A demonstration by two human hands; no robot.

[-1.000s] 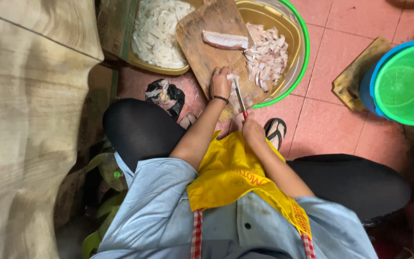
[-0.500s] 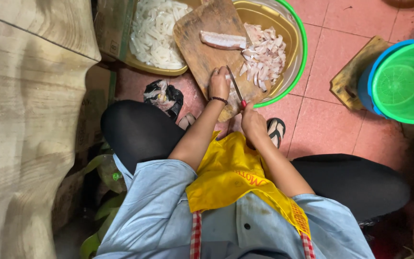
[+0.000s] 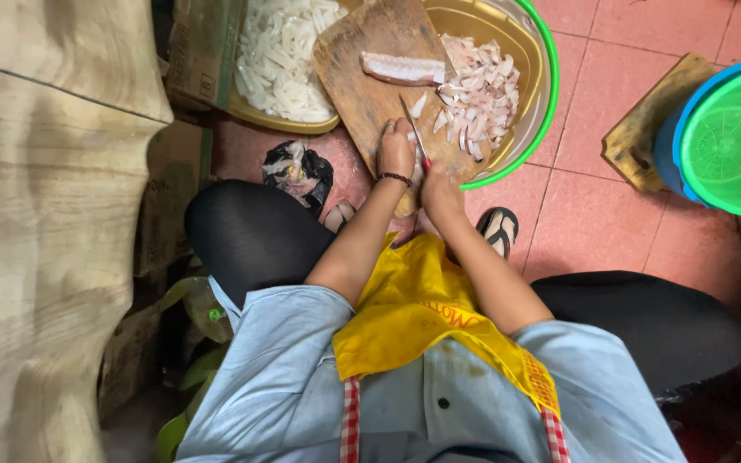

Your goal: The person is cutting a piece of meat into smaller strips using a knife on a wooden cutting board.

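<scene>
Two hands met mid-frame: right hand (image 3: 439, 184) gripped the knife (image 3: 414, 129); left hand (image 3: 396, 150) pinched fish (image 3: 415, 107), fingers best curled back.

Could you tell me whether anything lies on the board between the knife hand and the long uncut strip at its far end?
Nothing big: between the right hand with the knife and the strip, the cutting board shows bare wood and one small cut piece.

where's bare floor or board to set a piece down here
Bare tiles lie between the green-rimmed basin and the green tub. The cutting board is bare left of the fish strip. It is crowded near the left hand, right hand and knife.
</scene>
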